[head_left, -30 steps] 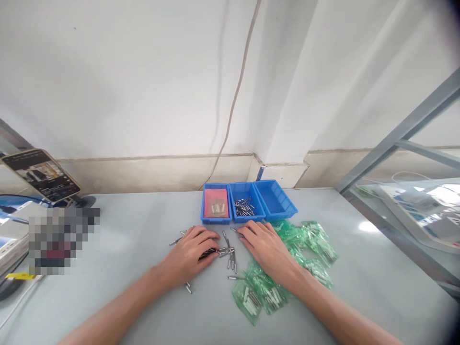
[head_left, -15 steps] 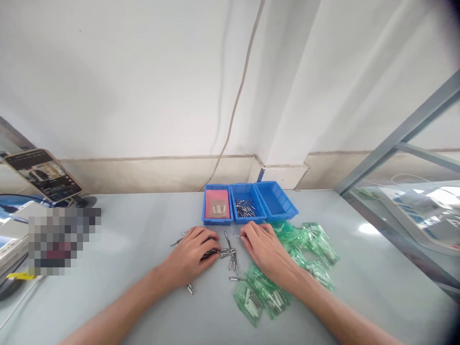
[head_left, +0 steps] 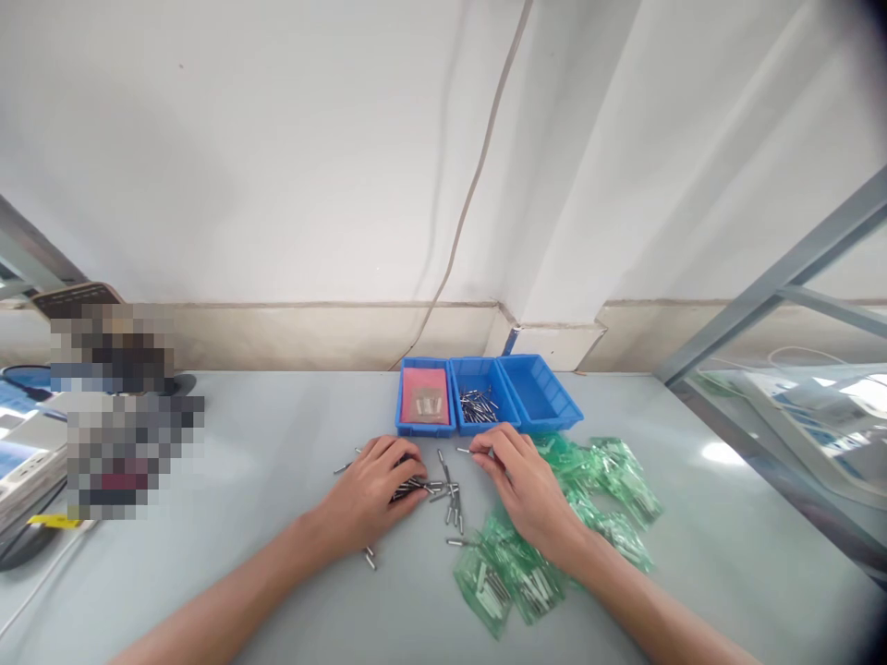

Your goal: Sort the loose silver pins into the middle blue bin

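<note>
The far edge of your grey tabletop [head_left: 270, 434] runs along the wall [head_left: 311, 185], just behind three blue trays [head_left: 544, 392]. The surface stretches widely left of your left hand [head_left: 374, 489]; rightward it reaches the metal frame [head_left: 735, 305], past the green bags [head_left: 627, 476]. Your left hand curves over the piled metal pins [head_left: 414, 486] on the table; I cannot tell whether it grips any. Your right hand [head_left: 523, 480], near the middle tray, pinches a single pin [head_left: 464, 450] at its fingertips, its forearm passing over the bags.
</note>
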`<state>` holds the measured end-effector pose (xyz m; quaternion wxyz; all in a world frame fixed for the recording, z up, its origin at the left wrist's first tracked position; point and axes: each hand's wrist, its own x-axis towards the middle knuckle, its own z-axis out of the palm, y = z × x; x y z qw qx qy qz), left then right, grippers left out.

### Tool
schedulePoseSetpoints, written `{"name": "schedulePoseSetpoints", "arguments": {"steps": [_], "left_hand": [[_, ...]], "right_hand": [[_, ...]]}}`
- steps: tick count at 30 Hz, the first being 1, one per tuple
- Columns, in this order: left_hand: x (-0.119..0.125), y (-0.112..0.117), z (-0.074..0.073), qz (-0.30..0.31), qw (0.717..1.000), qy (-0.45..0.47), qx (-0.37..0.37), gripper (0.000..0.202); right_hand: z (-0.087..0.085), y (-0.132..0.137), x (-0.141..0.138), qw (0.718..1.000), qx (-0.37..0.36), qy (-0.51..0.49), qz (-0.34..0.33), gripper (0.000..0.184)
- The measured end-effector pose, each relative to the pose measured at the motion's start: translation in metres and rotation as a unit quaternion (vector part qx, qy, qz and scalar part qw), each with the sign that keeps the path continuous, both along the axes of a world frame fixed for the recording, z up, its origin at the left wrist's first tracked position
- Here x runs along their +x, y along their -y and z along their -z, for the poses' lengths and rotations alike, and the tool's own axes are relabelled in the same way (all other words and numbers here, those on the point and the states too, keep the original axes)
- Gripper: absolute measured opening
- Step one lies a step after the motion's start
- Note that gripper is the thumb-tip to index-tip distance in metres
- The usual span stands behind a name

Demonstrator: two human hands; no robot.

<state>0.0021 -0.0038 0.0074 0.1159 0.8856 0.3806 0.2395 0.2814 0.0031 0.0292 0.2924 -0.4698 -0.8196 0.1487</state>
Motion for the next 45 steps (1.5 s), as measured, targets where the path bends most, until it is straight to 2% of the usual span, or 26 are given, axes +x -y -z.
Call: {"name": "schedulePoseSetpoints", "arguments": {"steps": [10, 23, 30, 37, 45], "left_hand": [[-0.001, -0.001, 0.000, 0.007, 1.000, 0.010, -0.010, 0.009], [0.000, 0.000, -0.004, 0.004, 1.000, 0.000, -0.006, 0.008], [-0.002, -0.001, 0.000, 0.005, 1.000, 0.002, -0.016, 0.009], [-0.002, -0.001, 0.000, 0.007, 1.000, 0.002, -0.015, 0.010], [-0.001, -0.001, -0.001, 0.007, 1.000, -0.001, -0.015, 0.009]], "right_hand": [[-0.002, 0.003, -0.002, 0.987, -0.083, -0.134, 0.002, 0.018], [0.005, 0.001, 0.002, 0.968, -0.179, -0.170, 0.037, 0.033], [-0.007, 0.001, -0.001, 0.968, -0.151, -0.199, 0.016, 0.025], [-0.004, -0.003, -0.002, 0.972, -0.123, -0.199, 0.005, 0.013], [-0.001, -0.002, -0.001, 0.961, -0.178, -0.209, 0.020, 0.027]]}}
